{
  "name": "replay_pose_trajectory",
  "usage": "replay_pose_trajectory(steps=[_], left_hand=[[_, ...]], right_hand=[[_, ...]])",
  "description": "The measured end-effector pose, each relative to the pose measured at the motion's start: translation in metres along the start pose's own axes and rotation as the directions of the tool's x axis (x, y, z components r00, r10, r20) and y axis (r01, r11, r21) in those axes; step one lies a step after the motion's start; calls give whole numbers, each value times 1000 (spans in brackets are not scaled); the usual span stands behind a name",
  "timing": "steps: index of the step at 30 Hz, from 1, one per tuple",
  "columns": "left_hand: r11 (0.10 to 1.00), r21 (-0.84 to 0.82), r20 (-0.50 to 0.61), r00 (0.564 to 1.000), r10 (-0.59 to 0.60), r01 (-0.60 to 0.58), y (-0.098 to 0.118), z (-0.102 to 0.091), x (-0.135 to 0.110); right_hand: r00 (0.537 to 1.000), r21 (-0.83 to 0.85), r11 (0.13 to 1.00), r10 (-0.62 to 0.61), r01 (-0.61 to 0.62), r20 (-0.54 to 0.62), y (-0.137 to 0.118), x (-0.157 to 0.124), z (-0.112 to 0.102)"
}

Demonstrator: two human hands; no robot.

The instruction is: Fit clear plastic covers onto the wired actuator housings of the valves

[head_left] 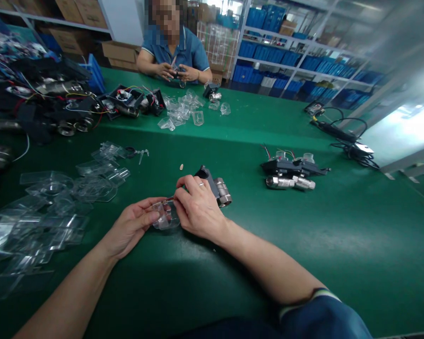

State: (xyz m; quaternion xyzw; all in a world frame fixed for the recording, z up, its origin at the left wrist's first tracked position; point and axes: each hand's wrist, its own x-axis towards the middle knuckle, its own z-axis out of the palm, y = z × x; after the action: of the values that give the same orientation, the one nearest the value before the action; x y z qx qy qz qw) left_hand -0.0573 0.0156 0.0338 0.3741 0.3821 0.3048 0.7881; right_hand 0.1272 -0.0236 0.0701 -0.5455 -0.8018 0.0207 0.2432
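My left hand point(136, 225) pinches a small clear plastic cover point(165, 215) just above the green table point(254, 245). My right hand point(198, 205) meets it from the right, fingers curled on the same cover. Just behind my right hand lies a black housing with a metal valve fitting point(217, 188), partly hidden by my fingers.
A heap of clear plastic covers point(53, 207) lies at the left. Finished black-and-metal units point(289, 173) rest at the right. Wired parts point(45, 99) pile up far left. Across the table a seated person's hands point(175, 73) work on a part. Cables point(346, 141) lie far right.
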Motion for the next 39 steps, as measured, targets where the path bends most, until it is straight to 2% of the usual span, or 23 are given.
replay_pose_trajectory(steps=[14,39], left_hand=[[1000,19,-2,1000,8,-8,-1,-2,0],[1000,24,-13,1000,-2,3,-1,-2,0]], right_hand=[[999,4,1000,-14,14,38,1,1,-1],[1000,25,1000,0,0,8,-1,-2,4]])
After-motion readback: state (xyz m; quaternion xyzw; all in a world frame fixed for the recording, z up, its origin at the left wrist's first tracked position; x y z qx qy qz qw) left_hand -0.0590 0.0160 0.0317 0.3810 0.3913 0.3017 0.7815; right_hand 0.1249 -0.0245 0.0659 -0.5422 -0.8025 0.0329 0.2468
